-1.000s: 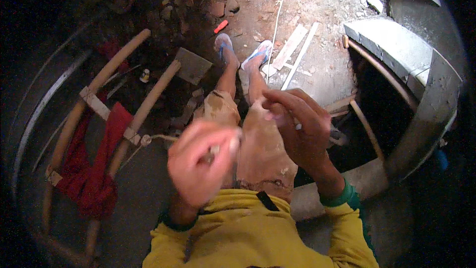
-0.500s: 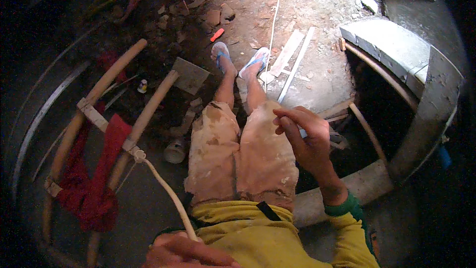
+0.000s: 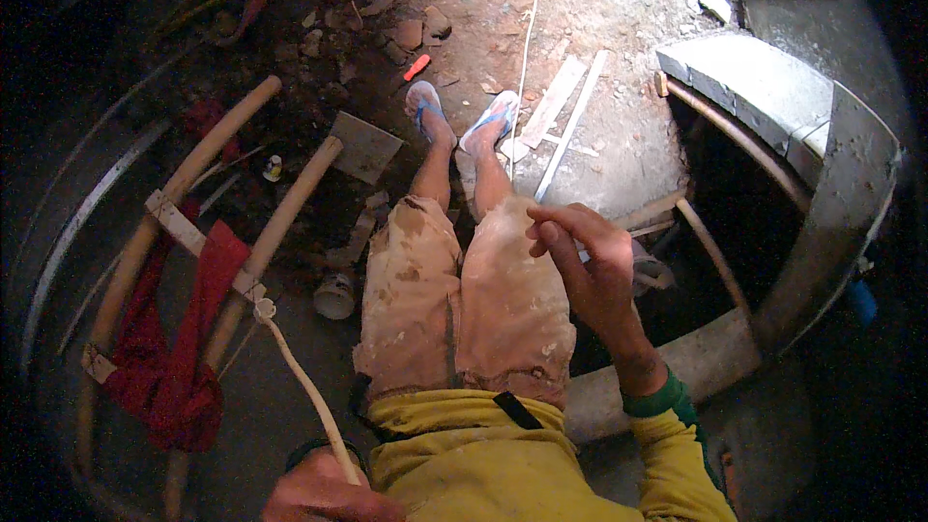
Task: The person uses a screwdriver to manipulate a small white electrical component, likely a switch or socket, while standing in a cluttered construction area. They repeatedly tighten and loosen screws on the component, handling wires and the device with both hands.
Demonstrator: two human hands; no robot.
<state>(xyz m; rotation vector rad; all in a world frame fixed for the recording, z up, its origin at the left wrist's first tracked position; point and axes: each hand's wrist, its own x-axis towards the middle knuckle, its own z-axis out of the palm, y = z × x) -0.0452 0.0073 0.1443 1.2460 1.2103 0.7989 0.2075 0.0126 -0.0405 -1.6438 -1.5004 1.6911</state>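
At the lower left edge, my left hand (image 3: pixel 333 493) is closed around a cream cord (image 3: pixel 307 389). The cord runs up to a small loop at the rung end of a wooden ladder (image 3: pixel 275 217). Over my right thigh, my right hand (image 3: pixel 594 271) is raised with thumb and forefinger drawn together. A pale bit shows behind its thumb, too little to name, and its other fingers are curled and partly hidden. A dark red cloth (image 3: pixel 184 367) hangs over the ladder beside the cord.
A white cable (image 3: pixel 530 48) crosses the dirt floor near my feet. Around lie a red-handled tool (image 3: pixel 417 68), pale wooden strips (image 3: pixel 572 121), broken bricks (image 3: pixel 409 35) and a white pot (image 3: pixel 334 297). To the right stands a curved grey slab (image 3: pixel 822 222) above a dark gap.
My left hand has shifted slightly left with the cord, which now hangs straighter. My right hand keeps nearly the same pose. The whole view has moved a little.
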